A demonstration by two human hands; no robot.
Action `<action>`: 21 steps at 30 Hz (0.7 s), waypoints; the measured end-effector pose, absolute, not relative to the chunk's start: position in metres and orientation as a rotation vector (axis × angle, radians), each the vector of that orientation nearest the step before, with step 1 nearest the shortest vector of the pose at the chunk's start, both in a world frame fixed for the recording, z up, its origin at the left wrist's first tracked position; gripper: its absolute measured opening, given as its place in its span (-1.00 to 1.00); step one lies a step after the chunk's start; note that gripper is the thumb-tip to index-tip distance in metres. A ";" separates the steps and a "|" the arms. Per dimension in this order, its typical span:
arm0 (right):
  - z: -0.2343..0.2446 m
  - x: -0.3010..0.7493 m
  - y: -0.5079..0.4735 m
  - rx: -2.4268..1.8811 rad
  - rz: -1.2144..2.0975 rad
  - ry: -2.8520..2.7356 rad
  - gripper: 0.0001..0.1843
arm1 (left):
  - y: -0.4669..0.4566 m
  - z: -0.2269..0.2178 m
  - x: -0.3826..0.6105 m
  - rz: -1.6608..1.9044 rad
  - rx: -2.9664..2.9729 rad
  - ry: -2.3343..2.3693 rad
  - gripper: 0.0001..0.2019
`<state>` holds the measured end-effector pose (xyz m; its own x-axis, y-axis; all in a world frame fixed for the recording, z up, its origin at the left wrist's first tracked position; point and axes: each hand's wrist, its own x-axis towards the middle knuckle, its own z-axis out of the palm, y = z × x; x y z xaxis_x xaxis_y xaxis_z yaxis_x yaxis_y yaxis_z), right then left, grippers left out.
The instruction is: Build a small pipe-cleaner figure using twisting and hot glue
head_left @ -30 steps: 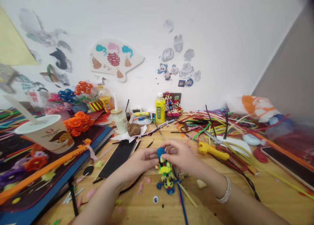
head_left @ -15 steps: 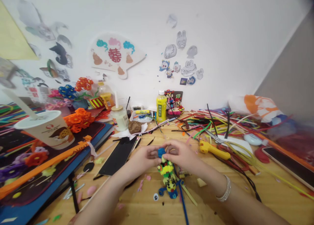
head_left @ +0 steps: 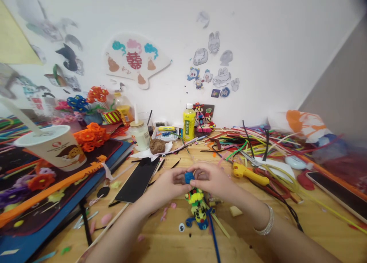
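A small rounded blue piece (head_left: 189,177), perhaps of pipe cleaner, is pinched between the fingertips of my left hand (head_left: 171,184) and my right hand (head_left: 211,179). Just below my fingers a colourful little figure (head_left: 198,209) stands on the table, with a yellow-green face and blue parts at its base. My fingers hide its top, so I cannot tell whether the blue piece is joined to it. A long blue strand (head_left: 214,238) runs from beside the figure towards me. One loose googly eye (head_left: 181,227) lies left of the figure's base.
Yellow-handled pliers (head_left: 249,174) lie right of my hands, near scissors (head_left: 252,159) and a heap of pipe cleaners (head_left: 286,144). A black phone (head_left: 138,180) is at the left. Behind stand a yellow bottle (head_left: 189,123) and a jar (head_left: 139,136); a paper cup (head_left: 54,146) is far left.
My hands stay around the blue piece, with only a slight shift of the fingers that shows more of it. The view has moved a little.
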<state>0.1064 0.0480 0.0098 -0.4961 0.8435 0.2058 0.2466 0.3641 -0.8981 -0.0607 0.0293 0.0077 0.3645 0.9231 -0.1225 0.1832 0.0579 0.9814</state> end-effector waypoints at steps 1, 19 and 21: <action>0.011 0.106 0.047 -0.958 1.113 -1.955 -0.74 | 0.030 0.007 -0.060 0.771 1.423 1.079 -0.55; 0.009 0.106 0.042 -1.064 0.956 -2.018 -0.73 | 0.028 0.015 -0.064 0.699 1.464 1.009 -0.55; 0.010 0.106 0.040 -1.076 0.912 -2.018 -0.72 | 0.028 0.015 -0.064 0.704 1.466 1.034 -0.56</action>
